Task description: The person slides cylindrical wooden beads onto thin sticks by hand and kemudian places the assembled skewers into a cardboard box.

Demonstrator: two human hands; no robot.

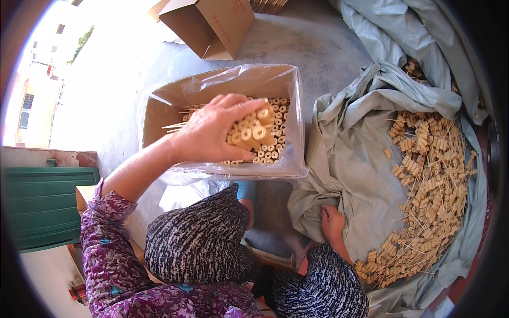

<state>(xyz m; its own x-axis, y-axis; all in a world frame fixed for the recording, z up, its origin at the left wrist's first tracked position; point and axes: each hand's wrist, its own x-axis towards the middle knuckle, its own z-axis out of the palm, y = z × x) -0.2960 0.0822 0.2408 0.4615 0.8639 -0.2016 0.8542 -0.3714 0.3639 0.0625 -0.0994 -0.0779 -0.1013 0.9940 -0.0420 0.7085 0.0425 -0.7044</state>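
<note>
My left hand point(214, 130) is closed around a bundle of skewers point(249, 130), thin sticks threaded with tan, hollow-centred, ridged pieces. It holds them over an open cardboard box point(180, 87) lined with clear plastic film. Inside that box, more skewers point(278, 114) are packed with their round ends showing and several sticks pointing left. Lower and to the right, my right hand point(332, 221) is curled on the folded edge of a grey-green woven sack point(360, 175); its fingertips are partly hidden. A large heap of loose skewers point(429, 180) lies on the sack's right side.
An empty-looking cardboard box point(217, 26) lies on its side on the concrete floor point(302, 42) beyond. More grey sheeting point(397, 32) is bunched at upper right. A green panel point(47, 206) stands at left. White plastic point(188, 196) lies beside my knees.
</note>
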